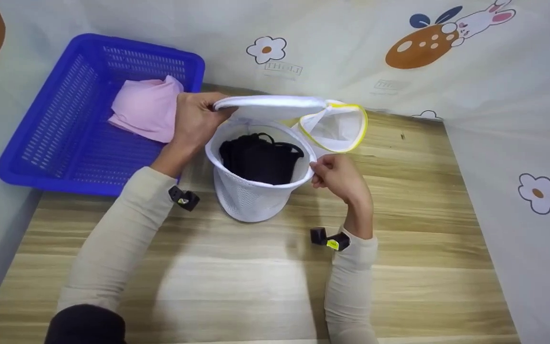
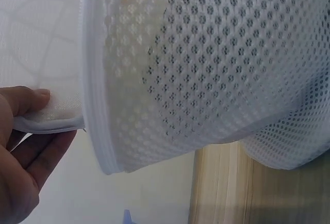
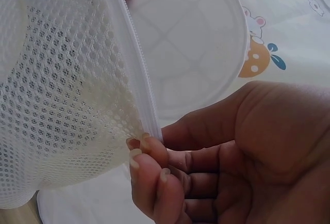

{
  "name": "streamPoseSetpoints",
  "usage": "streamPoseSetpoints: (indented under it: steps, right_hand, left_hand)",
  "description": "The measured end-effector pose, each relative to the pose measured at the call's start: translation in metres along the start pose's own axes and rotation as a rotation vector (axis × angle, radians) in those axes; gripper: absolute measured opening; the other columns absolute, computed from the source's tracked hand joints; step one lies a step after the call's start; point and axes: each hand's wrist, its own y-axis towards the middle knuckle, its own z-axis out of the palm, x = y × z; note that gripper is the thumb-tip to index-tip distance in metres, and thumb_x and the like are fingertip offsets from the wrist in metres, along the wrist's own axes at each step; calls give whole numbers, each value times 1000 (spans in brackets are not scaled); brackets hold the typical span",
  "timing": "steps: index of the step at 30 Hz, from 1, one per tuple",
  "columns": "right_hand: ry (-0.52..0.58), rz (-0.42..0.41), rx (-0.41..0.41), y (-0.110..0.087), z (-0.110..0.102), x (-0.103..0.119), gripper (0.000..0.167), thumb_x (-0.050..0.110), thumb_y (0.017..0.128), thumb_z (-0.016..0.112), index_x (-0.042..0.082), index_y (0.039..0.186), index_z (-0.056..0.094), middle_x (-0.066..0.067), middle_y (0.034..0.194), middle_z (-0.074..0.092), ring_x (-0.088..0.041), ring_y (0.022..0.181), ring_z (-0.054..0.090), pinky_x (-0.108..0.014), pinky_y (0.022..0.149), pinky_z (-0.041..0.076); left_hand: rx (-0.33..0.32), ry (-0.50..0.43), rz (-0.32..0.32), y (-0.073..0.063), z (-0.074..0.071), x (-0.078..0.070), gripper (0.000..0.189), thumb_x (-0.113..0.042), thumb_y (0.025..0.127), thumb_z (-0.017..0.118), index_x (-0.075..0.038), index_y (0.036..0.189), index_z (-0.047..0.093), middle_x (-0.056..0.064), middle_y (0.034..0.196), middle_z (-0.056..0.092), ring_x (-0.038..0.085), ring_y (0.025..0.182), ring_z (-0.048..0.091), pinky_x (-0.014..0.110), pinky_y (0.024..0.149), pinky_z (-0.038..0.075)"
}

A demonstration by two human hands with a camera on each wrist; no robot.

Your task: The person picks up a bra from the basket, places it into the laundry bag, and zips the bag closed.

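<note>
A round white mesh laundry bag (image 1: 251, 200) stands on the wooden surface with its zip-edged lid (image 1: 270, 102) raised. Inside lies a bundle of black cloth (image 1: 260, 160) with thin straps. My left hand (image 1: 196, 117) pinches the lid's edge between thumb and fingers; the left wrist view shows the thumb on the lid's mesh (image 2: 46, 53). On the opposite side, my right hand (image 1: 339, 177) pinches the zippered rim. In the right wrist view, thumb and fingertips close on the zipper band (image 3: 142, 74). The black cloth shows only faintly through the mesh there.
A blue plastic basket (image 1: 41, 181) holds a pink garment (image 1: 146, 107) at the left. Behind the laundry bag, a second white mesh bag with a yellow rim (image 1: 363, 124) lies open on its side. A patterned sheet (image 1: 342, 52) hangs along the back and right.
</note>
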Motion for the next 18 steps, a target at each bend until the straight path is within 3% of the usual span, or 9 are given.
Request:
streamPoseSetpoints:
  steps: [4, 8, 13, 18]
  right_hand:
    - [-7, 1, 0, 0, 0, 1, 19, 4, 95, 54, -8, 82, 61, -8, 64, 58, -13, 56, 59, -30, 61, 55]
    - [-19, -1, -1, -1, -1, 1, 19, 4, 95, 55, -8, 81, 61, -8, 63, 58, -12, 55, 58, -30, 60, 55]
    - [0, 12, -12, 0, 0, 1, 19, 3, 94, 54, -9, 82, 61, -8, 62, 58, -13, 54, 59, -26, 57, 54]
    - [34, -4, -26, 1, 1, 1, 19, 1, 94, 52, -9, 81, 61, -9, 63, 58, -15, 55, 59, -29, 58, 55]
  left_hand:
    - [29, 5, 89, -4, -2, 2, 8, -3, 73, 79, -7, 80, 78, 6, 76, 71, 8, 61, 61, 12, 55, 41]
    - [48, 17, 134, -9, -4, 2, 12, -2, 72, 80, -7, 83, 78, 9, 81, 71, 18, 68, 68, 12, 62, 46]
    - [74, 33, 173, -14, -7, 2, 11, -5, 73, 81, -5, 83, 77, 10, 82, 71, 22, 73, 70, 26, 67, 54]
    - [111, 32, 254, -18, -10, 2, 7, -1, 75, 78, -3, 81, 77, 11, 81, 71, 25, 74, 70, 34, 68, 56]
